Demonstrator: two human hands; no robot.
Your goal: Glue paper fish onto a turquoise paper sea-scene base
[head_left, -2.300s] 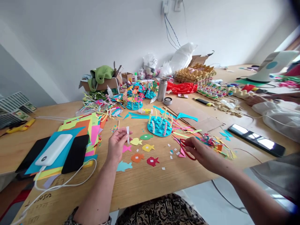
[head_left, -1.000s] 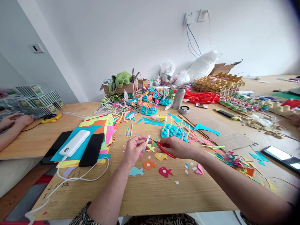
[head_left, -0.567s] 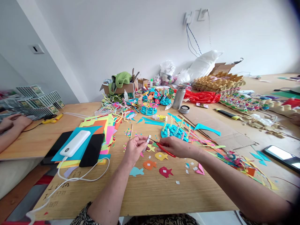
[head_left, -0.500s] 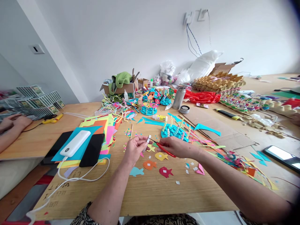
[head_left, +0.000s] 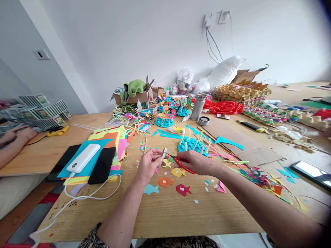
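Observation:
Between the thumb and fingers of my left hand is a narrow white strip, its top end sticking up. My right hand is closed round red-handled scissors, whose blades point left and meet the strip near its top. On the table below lie paper fish: a yellow-orange one, an orange one, a red one and a light blue one. Several carry a small white square. Loose white squares are scattered to the right. Just behind my right hand stands a blue egg-carton base with curled strips.
Coloured paper, a white power bank and a black phone lie at left, with a white cable. Behind are a glue stick, a metal bottle and tape. Another person's hands show at far left.
Almost nothing differs. Both hands keep their places, with the scissors still at the white strip. The whole view has shifted very slightly.

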